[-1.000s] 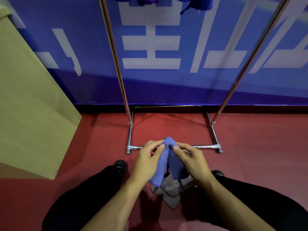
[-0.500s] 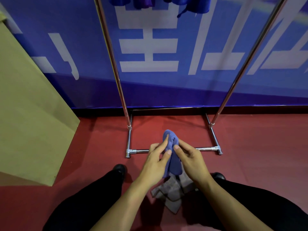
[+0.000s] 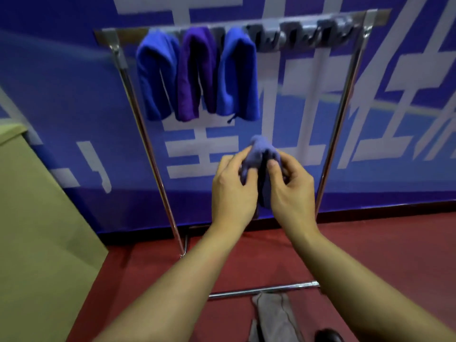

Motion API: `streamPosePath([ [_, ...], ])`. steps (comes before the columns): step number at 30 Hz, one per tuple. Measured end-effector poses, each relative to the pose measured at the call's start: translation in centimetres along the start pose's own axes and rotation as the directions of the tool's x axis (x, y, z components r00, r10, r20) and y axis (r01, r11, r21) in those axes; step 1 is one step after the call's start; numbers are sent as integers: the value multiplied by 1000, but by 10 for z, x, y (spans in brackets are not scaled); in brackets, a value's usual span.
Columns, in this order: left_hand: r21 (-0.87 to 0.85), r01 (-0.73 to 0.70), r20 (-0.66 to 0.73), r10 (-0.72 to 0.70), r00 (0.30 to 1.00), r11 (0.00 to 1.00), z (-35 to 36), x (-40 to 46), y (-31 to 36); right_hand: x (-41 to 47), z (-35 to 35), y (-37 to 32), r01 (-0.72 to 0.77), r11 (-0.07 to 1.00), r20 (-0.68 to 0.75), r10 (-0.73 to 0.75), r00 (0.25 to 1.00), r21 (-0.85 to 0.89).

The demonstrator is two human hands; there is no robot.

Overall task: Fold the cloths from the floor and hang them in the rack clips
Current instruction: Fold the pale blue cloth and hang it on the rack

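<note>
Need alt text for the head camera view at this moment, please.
Both hands, left and right, hold a folded lavender cloth below a metal rack where three blue and purple cloths already hang. A grey cloth lies on the red floor.

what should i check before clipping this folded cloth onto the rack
1. Grip: left hand and right hand both pinch the folded lavender cloth: ok.
2. Fold tidy: hidden behind the fingers: cannot tell.
3. Free grey clips on the chrome rack's top bar, right of the three hung blue and purple cloths: ok.
4. Cloth raised to clip height: not ok, well below.
5. Floor cleared: not ok, a grey cloth remains.
</note>
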State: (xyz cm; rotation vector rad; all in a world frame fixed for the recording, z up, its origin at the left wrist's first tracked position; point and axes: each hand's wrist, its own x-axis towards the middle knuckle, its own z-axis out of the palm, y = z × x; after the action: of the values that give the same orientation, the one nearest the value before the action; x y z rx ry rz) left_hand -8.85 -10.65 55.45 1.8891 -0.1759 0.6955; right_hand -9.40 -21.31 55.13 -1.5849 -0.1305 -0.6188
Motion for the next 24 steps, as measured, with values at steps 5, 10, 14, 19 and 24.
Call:
streamPosePath([
  [5, 27, -167, -101, 169, 980, 986, 5, 63, 64, 61, -8, -60, 200, 977, -64, -205, 977, -74],
  [10, 83, -240, -85, 247, 965, 967, 11, 120, 117, 125, -14, -104, 316, 941, -98, -328, 939, -121],
  [14, 149, -216, -133, 236, 963, 965, 19, 164, 138, 177, -20, -120, 348, 923, -90, -366, 926, -167],
  [19, 346, -162, -174, 232, 957, 924, 26, 198, 138, 218, -13, -113, 331, 913, 0, -341, 940, -238],
  [24, 543, -228, -160, 366, 917, 808, 28, 206, 140, 234, -1, -105, 340, 907, 38, -341, 939, -251],
])
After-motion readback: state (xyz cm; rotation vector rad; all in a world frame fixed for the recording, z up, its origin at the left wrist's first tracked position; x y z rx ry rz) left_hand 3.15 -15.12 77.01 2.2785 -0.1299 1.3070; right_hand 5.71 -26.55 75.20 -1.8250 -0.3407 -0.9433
